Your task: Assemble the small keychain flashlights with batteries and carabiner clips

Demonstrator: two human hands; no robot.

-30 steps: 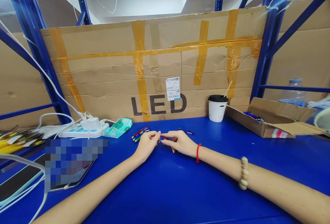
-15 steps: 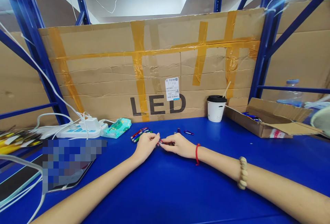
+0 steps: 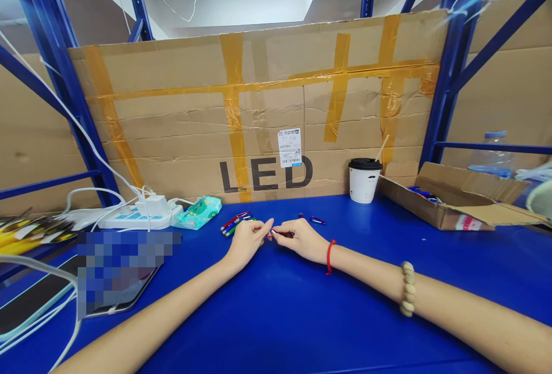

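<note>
1. Head view, hands: left hand [image 3: 246, 242] and right hand [image 3: 304, 241] meet over the blue tabletop [image 3: 276, 316], fingertips close together, near the middle of the view.
2. Head view, grip: thumb and forefinger of each hand are drawn into a narrow pinch on a small red piece [image 3: 269, 235], which sits between the two sets of fingertips. Most of it is hidden; its exact form cannot be told.
3. Head view, wrist: a red cord [image 3: 330, 257] circles the right wrist; a pale beaded bracelet [image 3: 407, 289] lies farther up that forearm.
4. Head view, near the hands: a cluster of pens [image 3: 235, 224], red, blue and green among them, lies just beyond the left hand. A purple-blue piece [image 3: 318, 220] lies just beyond the right hand, a small dark piece [image 3: 301, 215] near it.
5. Head view, surroundings: lidded paper cup [image 3: 364, 183] upright at right, beside an open carton [image 3: 416, 203]; teal packet [image 3: 200, 213] at left, next to a white power strip [image 3: 133, 222]. Cardboard panel [image 3: 172, 132] stands behind, printed "LED".
</note>
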